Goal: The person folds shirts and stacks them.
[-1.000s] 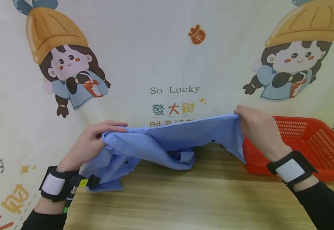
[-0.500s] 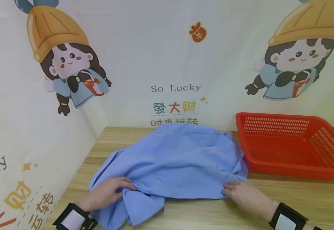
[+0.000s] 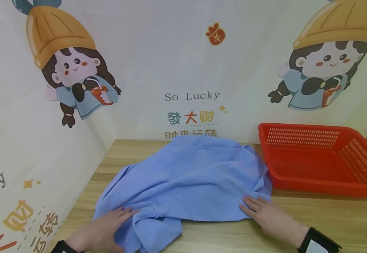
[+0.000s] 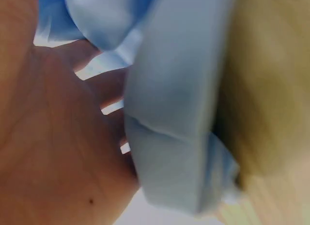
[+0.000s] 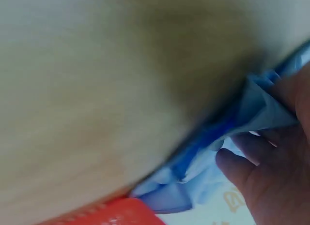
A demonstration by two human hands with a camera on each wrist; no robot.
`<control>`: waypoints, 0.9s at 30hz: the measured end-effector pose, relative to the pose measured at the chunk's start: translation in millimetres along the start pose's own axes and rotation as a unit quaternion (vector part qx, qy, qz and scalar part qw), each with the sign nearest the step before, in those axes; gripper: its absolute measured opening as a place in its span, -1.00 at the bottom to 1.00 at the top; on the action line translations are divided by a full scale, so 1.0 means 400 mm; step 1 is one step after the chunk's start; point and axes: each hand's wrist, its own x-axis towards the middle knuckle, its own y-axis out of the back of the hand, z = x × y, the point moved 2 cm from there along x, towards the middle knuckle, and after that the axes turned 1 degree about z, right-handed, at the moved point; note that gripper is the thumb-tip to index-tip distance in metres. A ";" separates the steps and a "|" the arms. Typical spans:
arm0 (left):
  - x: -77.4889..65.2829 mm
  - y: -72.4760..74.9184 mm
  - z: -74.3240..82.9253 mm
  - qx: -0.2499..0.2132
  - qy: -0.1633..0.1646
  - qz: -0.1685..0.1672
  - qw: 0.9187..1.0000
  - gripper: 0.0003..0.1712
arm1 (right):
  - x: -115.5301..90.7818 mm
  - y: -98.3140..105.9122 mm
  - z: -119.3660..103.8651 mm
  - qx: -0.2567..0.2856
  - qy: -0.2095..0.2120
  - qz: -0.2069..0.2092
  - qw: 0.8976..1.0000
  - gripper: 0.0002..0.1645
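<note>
A light blue shirt (image 3: 189,179) lies spread and rumpled across the wooden table, with a bunched fold at its near left edge. My left hand (image 3: 102,226) rests on its lower left part, fingers fairly straight. At the near right edge, my right hand (image 3: 267,214) lies on the cloth with fingers spread. In the left wrist view, a pale band of the shirt (image 4: 167,94) hides the fingertips of the left hand (image 4: 72,133). The right wrist view has the shirt's edge (image 5: 261,109) between thumb and fingers of the right hand (image 5: 278,176).
A red plastic basket (image 3: 316,188) stands at the right, close beside the shirt. The wooden table (image 3: 221,239) meets a pale printed cloth backdrop (image 3: 145,70) at the back and left.
The shirt was held up gathered between both hands, then laid down over the table. Since then the left hand has slid slightly left and nearer, and both hands' fingers have loosened and straightened.
</note>
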 end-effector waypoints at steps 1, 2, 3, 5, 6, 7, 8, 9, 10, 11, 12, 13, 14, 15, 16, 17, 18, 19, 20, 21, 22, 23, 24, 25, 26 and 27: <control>-0.011 -0.010 -0.012 0.004 0.004 0.004 1.000 0.21 | -0.010 -0.003 0.002 0.000 -0.002 0.002 1.000 -0.32; -0.021 -0.020 -0.023 0.010 0.008 0.012 1.000 0.17 | -0.021 -0.004 0.006 0.001 -0.006 0.007 1.000 -0.30; -0.030 -0.028 -0.035 0.011 0.013 0.019 1.000 0.14 | -0.031 -0.004 0.012 0.001 -0.009 0.018 1.000 -0.27; -0.044 -0.042 -0.058 0.009 0.023 0.035 0.999 0.08 | -0.050 0.005 0.024 -0.007 -0.014 0.057 0.998 -0.28; -0.049 -0.046 -0.067 0.000 0.028 0.044 0.999 0.04 | -0.057 0.012 0.031 -0.015 -0.014 0.084 0.996 -0.29; -0.051 -0.050 -0.076 -0.006 0.030 0.054 0.998 -0.02 | -0.063 0.019 0.036 -0.026 -0.014 0.110 0.993 -0.30; -0.051 -0.054 -0.084 -0.002 0.022 0.070 0.997 -0.10 | -0.068 0.024 0.042 -0.038 -0.012 0.135 0.990 -0.37; -0.049 -0.056 -0.091 0.003 0.017 0.084 0.996 -0.18 | -0.071 0.028 0.045 -0.049 -0.007 0.156 0.986 -0.39; -0.045 -0.059 -0.098 0.013 0.008 0.106 0.994 -0.26 | -0.073 0.030 0.046 -0.054 -0.001 0.167 0.985 -0.40; -0.041 -0.063 -0.103 0.025 0.000 0.133 0.991 -0.35 | -0.075 0.030 0.045 -0.056 0.008 0.172 0.983 -0.41; -0.038 -0.066 -0.109 0.039 -0.007 0.162 0.986 -0.43 | -0.077 0.026 0.042 -0.053 0.016 0.167 0.984 -0.42; -0.036 -0.068 -0.113 0.055 -0.010 0.191 0.980 -0.50 | -0.081 0.020 0.038 -0.042 0.024 0.153 0.987 -0.45; -0.035 -0.067 -0.118 0.061 -0.009 0.211 0.976 -0.56 | -0.085 0.012 0.032 -0.028 0.033 0.133 0.990 -0.49; -0.037 -0.064 -0.122 0.056 -0.005 0.218 0.974 -0.62 | -0.090 0.004 0.026 -0.011 0.041 0.118 0.992 -0.51; -0.042 -0.062 -0.126 0.044 -0.009 0.226 0.973 -0.69 | -0.098 -0.005 0.020 0.017 0.043 0.097 0.994 -0.51; -0.048 -0.056 -0.130 0.023 -0.016 0.225 0.974 -0.74 | -0.106 -0.012 0.015 0.048 0.045 0.085 0.994 -0.51; -0.056 -0.046 -0.134 -0.004 -0.023 0.216 0.976 -0.77 | -0.114 -0.017 0.013 0.073 0.049 0.078 0.993 -0.50; -0.064 -0.033 -0.138 -0.038 -0.030 0.208 0.977 -0.80 | -0.121 -0.018 0.012 0.091 0.055 0.082 0.991 -0.47; -0.073 -0.017 -0.142 -0.076 -0.042 0.199 0.976 -0.81 | -0.127 -0.015 0.013 0.101 0.058 0.095 0.989 -0.44; -0.081 -0.001 -0.145 -0.105 -0.055 0.192 0.974 -0.80 | -0.133 -0.008 0.016 0.106 0.058 0.119 0.985 -0.42; -0.090 0.017 -0.148 -0.123 -0.067 0.195 0.971 -0.78 | -0.137 0.003 0.020 0.113 0.057 0.138 0.982 -0.34; -0.099 0.036 -0.149 -0.144 -0.072 0.190 0.969 -0.74 | -0.142 0.018 0.025 0.110 0.056 0.160 0.979 -0.32; -0.107 0.056 -0.150 -0.163 -0.072 0.188 0.966 -0.71 | -0.147 0.035 0.030 0.104 0.053 0.181 0.977 -0.45; -0.116 0.074 -0.151 -0.173 -0.070 0.186 0.965 -0.69 | -0.152 0.052 0.033 0.102 0.050 0.204 0.972 -0.56; -0.124 0.092 -0.152 -0.179 -0.068 0.180 0.965 -0.67 | -0.156 0.071 0.037 0.112 0.048 0.213 0.969 -0.55; -0.132 0.109 -0.153 -0.186 -0.061 0.169 0.966 -0.66 | -0.160 0.090 0.040 0.127 0.050 0.217 0.967 -0.56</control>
